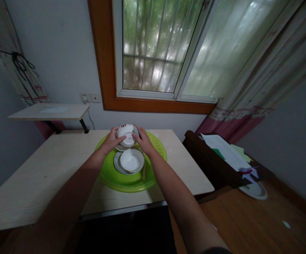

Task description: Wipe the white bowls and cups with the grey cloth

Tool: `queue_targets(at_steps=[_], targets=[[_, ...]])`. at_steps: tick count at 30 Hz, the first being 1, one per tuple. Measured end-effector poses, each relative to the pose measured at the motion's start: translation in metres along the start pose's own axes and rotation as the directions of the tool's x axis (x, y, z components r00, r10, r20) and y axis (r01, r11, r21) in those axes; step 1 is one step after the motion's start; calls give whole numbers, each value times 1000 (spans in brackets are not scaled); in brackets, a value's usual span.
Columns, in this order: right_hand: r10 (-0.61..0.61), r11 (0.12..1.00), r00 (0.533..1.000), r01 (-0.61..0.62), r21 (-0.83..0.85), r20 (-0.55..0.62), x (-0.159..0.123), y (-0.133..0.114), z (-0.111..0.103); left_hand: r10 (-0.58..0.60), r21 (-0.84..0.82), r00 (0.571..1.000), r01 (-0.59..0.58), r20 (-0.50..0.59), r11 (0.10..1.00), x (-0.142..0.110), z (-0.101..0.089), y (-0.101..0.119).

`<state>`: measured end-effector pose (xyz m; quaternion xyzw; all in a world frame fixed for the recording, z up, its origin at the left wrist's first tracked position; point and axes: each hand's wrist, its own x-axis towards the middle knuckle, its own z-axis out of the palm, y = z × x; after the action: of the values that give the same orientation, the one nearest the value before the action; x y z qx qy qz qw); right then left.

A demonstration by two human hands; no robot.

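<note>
Between both hands a white bowl (127,134) with dark red marks near its rim is tilted so that its underside faces me. My left hand (113,140) grips its left side, thumb on the base. On the opposite side my right hand (143,140) holds it the same way. Below them, a second white bowl (132,160) stands upright on a plate (118,164). Part of another white dish (121,147) shows under the held bowl. Wooden chopsticks (143,173) lie to the right of the upright bowl. All of this is over a round green tray (131,187).
The tray rests on a pale wooden table (63,155). A small raised shelf (76,111) stands at the table's back left. To the right is a dark brown piece of furniture (208,162) with papers (221,150) on it. A window (155,53) is ahead.
</note>
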<state>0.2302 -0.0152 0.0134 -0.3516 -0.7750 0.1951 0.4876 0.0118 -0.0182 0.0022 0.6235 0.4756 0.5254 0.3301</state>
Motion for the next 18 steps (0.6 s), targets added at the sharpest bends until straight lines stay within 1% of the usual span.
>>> queue_targets(at_steps=[4, 6, 10, 12, 15, 16, 18], targets=[[-61, 995, 998, 62, -80, 22, 2, -3, 0, 21, 97, 998, -16, -53, 995, -2, 2, 4], [-109, 985, 992, 116, -131, 58, 2, -9, 1, 32, 119, 998, -25, -58, 993, -2, 3, 5], [-243, 944, 956, 272, -189, 162, 1, -24, 3, 66, 140, 997, -58, -50, 988, 0, 4, 1], [-287, 928, 940, 321, -191, 186, 1, -30, 4, 84, 147, 995, -74, -63, 986, 1, 4, -1], [-293, 934, 942, 319, -161, 167, 1, -33, 5, 87, 145, 991, -71, -103, 987, 3, 3, -3], [-275, 945, 951, 295, -142, 143, 1, -32, 5, 86, 145, 988, -68, -125, 987, 4, 2, -3], [-202, 974, 977, 208, -86, 75, 2, -27, 5, 87, 134, 980, -63, -177, 989, 5, 0, -5]])
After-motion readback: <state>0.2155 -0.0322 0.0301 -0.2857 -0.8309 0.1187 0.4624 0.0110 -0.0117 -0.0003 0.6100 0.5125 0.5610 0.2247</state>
